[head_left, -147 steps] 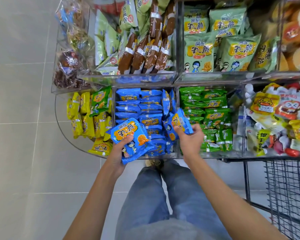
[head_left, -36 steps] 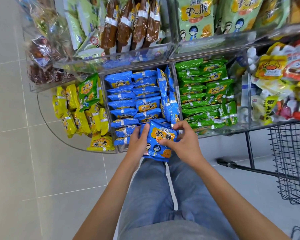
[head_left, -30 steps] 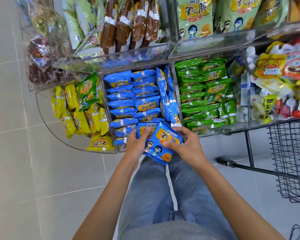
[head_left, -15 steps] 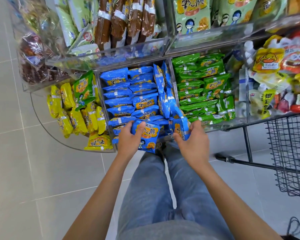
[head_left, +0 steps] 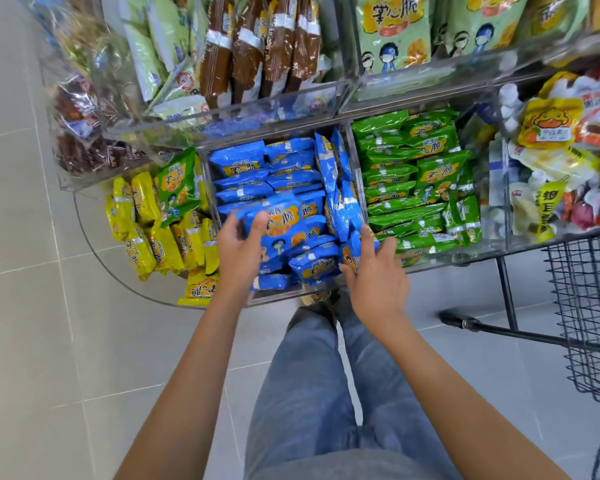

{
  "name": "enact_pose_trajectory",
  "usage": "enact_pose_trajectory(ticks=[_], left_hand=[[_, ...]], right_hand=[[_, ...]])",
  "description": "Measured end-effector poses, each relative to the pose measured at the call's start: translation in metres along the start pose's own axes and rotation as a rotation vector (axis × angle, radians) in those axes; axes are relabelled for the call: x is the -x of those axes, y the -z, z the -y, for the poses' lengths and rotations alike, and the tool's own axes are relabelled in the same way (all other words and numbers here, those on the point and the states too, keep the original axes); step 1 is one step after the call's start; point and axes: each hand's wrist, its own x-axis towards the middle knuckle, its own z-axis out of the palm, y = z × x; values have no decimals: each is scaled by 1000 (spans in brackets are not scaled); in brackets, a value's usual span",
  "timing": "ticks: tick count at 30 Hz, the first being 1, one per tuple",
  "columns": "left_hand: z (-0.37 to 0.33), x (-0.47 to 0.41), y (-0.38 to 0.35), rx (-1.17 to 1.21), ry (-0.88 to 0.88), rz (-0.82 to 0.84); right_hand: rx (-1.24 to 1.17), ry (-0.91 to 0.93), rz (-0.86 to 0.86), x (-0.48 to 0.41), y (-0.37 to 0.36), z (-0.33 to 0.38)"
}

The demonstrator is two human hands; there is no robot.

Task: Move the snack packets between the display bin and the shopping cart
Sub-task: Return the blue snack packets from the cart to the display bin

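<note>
Blue snack packet [head_left: 281, 220] is gripped in the left hand [head_left: 238, 247] over the display bin [head_left: 281, 298]; the right hand [head_left: 374, 282] pinches an upright blue packet [head_left: 351, 253] near the bin's right wall.

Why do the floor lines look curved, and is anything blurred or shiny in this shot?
Head view: the wide-angle lens bows the floor tile lines toward the frame's edges; the left hand and its blue packet are slightly smeared by motion; the clear upper bin front shows pale glare and reflections; lighting is even, with only soft shadows.
</note>
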Motion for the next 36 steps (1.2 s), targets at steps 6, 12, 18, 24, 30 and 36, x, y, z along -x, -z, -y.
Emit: enact_pose_trajectory(ticks=[6, 12, 18, 24, 30, 36], left_hand=[[-34, -68, 35, -27, -41, 26], [-48, -100, 41, -126, -78, 33], [-38, -98, 30, -306, -198, -110], [-30, -56, 9, -492, -300, -316], [9, 12, -11, -761, -528, -90], [53, 42, -51, -1129, -487, 224]], right_hand=[[98, 32, -60, -5, -16, -3], [-13, 30, -24, -9, -18, 1], [-65, 20, -16, -9, -19, 4], [-102, 62, 10, -8, -13, 0], [-167, 222, 67, -7, -4, -16], [-152, 277, 54, -12, -8, -22]])
